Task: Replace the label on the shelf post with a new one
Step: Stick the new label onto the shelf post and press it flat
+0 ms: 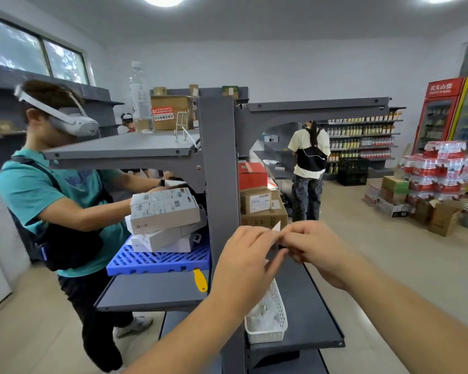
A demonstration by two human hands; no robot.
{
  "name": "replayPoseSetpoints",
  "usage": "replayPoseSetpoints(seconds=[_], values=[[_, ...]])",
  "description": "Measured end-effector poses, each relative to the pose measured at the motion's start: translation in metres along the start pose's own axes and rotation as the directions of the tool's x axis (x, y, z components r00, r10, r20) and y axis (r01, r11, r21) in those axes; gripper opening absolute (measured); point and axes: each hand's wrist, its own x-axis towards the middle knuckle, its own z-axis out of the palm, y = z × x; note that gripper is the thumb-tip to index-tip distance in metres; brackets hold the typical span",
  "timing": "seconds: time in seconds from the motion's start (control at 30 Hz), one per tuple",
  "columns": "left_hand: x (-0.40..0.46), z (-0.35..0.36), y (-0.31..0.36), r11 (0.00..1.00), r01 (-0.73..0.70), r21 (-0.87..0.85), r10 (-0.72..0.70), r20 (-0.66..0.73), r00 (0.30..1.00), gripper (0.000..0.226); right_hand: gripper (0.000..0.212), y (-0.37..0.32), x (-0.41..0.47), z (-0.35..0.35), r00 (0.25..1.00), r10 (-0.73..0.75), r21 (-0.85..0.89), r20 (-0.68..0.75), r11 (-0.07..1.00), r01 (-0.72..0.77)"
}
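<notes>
The grey shelf post rises up the middle of the view, its face bare where I can see it. Just right of it, at mid height, my left hand and my right hand meet. Between their fingertips they pinch a small white label, one corner of which sticks up above the fingers. Both hands are held in front of the post's right side and do not touch it. The rest of the label is hidden by my fingers.
A white mesh basket sits on the grey shelf below my hands. Left of the post are a blue crate, stacked boxes and a yellow scraper. A person in a teal shirt works at the left shelf.
</notes>
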Motion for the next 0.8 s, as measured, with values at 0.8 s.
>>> replayPoseSetpoints(seconds=[0.8], values=[[0.028,-0.073,-0.045,0.374,0.618,-0.692,-0.772,0.137,0.620,0.007,0.019,-0.040,0.038,0.059,0.969,-0.210,-0.142,-0.131,0.971,0.191]])
